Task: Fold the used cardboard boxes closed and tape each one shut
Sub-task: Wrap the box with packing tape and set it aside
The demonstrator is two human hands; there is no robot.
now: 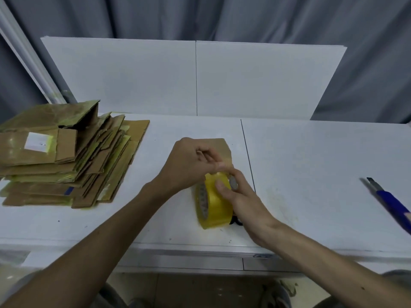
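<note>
R hand (242, 201) wraps round the yellow tape roll (213, 207), thumb across the outer face and fingers behind. The roll stands on edge on the desk (311, 165), close to the person, so it's braced from below and can't spin away. L hand (189, 165) sits just beyond and left of the R, fingers curled. Thumb and forefinger pinch at the roll's top rim, prob. on the loose end to peel it free, though the strip itself is too thin and glossy to be sure of. So both hands are closed on the roll: R steadies, L picks.

A small box (223, 150) lies right behind the L hand's fingers, mostly hidden by them. Only a brown corner shows, so can't tell whether its flaps are folded. It's parked there so a strip pulled off the roll lands on it w/o a reach.

Well to the left of the L hand is a stack of flattened boxes (66, 156), messy and streaked w/ old yellow tape. That's the supply pile, kept beside the work spot but clear of it.

Far to the right of the R hand lies a blue utility knife (391, 201), apart from everything else. Prob. for cutting the strip, b/c that hand can drop the roll and grab it.

Step in hand: finding the tape end. No fresh tape shows on the small box yet.
</note>
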